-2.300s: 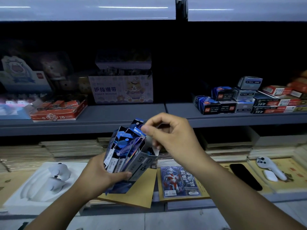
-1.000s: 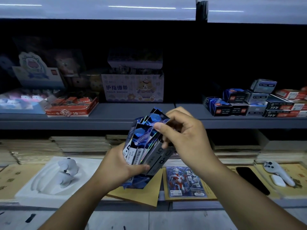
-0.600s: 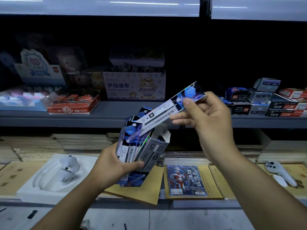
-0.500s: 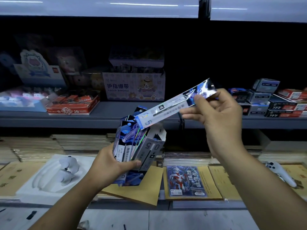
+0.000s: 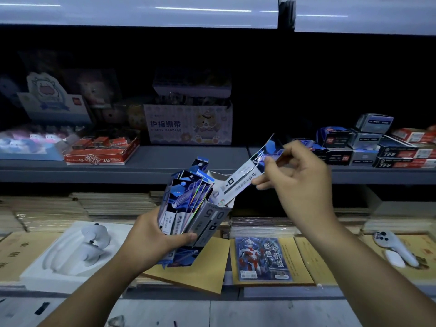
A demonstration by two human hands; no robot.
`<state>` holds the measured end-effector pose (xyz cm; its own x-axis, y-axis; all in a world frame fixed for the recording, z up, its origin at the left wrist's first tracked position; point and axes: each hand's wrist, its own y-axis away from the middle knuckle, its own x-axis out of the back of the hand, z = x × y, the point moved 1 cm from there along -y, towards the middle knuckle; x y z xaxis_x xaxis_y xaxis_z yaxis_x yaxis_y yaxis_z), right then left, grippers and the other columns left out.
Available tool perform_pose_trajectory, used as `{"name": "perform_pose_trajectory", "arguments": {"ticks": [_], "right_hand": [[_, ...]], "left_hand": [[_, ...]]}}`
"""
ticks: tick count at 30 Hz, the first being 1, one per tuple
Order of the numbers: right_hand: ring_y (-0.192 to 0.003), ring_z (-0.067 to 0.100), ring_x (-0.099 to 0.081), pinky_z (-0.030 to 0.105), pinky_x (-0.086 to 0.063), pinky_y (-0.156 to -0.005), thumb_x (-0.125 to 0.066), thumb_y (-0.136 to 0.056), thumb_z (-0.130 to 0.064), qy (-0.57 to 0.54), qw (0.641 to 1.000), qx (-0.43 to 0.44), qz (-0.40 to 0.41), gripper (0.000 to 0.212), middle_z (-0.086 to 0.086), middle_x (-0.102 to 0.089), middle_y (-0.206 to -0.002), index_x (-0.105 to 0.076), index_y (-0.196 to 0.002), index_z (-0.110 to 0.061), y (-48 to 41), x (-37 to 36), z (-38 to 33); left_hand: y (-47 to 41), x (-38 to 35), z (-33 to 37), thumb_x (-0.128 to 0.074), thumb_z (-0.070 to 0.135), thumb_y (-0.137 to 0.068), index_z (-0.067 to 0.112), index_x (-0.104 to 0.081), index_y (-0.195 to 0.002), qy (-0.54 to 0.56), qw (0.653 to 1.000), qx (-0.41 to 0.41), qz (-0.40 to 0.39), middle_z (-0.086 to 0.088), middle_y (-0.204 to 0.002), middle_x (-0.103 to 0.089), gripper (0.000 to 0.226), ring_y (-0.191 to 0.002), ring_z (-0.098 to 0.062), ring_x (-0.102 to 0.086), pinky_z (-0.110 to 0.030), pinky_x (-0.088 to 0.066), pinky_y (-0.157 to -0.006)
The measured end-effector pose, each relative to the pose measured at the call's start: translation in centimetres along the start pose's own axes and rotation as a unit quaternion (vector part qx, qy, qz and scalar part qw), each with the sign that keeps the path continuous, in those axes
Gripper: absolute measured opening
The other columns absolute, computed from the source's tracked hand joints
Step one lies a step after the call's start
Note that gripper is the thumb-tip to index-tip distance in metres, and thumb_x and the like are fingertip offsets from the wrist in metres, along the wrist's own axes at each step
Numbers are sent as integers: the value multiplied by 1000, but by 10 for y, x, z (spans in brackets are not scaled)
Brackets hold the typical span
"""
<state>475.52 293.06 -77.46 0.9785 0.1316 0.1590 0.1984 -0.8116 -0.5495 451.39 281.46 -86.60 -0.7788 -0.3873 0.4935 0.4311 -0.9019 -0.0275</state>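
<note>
My left hand (image 5: 151, 237) grips the open box of pen packs (image 5: 207, 223) from below, thumb curled across its front, holding it upright in front of the grey shelf (image 5: 165, 166). My right hand (image 5: 299, 175) pinches one slim pen pack (image 5: 245, 178) by its upper end between thumb and fingertips. The pack slants, its lower end at the box's open mouth. Behind on the shelf stand a finger bandage box (image 5: 188, 123) and a red 2B carton (image 5: 101, 154).
</note>
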Motion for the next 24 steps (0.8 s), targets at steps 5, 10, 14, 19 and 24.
{"name": "perform_pose_trajectory", "arguments": {"ticks": [5, 10, 14, 19, 24], "right_hand": [[-55, 4, -49, 22, -40, -53, -73, -92, -33, 204, 960, -23, -190, 22, -7, -56, -69, -61, -81, -20, 14, -23, 11], [-66, 9, -42, 28, -37, -61, -71, -89, -43, 191, 967, -3, -169, 18, -5, -47, -82, -60, -98, -32, 13, -26, 9], [-63, 7, -43, 20, -36, -61, -72, -94, -27, 107, 984, 43, -137, 6, -3, -47, -85, -70, -99, -27, 12, -27, -1], [-59, 13, -40, 26, -40, -59, -74, -93, -20, 52, 985, 2, -167, 10, 1, -52, -86, -66, -95, -25, 10, -28, 5], [-65, 27, -50, 37, -52, -66, -77, -90, -15, 27, 988, 20, -153, 15, -2, -58, -85, -66, -84, -23, 8, -25, 7]], "left_hand": [[3, -6, 5, -95, 34, -62, 28, -70, -101, -3, 1000, -9, -8, 12, -89, -78, 47, -80, -8, -76, -34, -63, -72], [4, -9, 6, -95, 32, -63, 28, -70, -103, -5, 999, -14, -30, 15, -91, -78, 47, -82, -8, -76, -28, -62, -69], [6, -11, 5, -96, 32, -62, 27, -68, -104, -15, 998, -14, -57, 16, -94, -78, 50, -84, -6, -75, -28, -62, -71], [9, -14, 7, -97, 33, -61, 29, -68, -103, -25, 996, -18, -80, 15, -95, -78, 51, -87, -9, -75, -37, -64, -75], [9, -13, 6, -97, 32, -60, 27, -69, -105, -17, 996, -16, -82, 14, -97, -78, 54, -89, -9, -75, -38, -64, -77]]}}
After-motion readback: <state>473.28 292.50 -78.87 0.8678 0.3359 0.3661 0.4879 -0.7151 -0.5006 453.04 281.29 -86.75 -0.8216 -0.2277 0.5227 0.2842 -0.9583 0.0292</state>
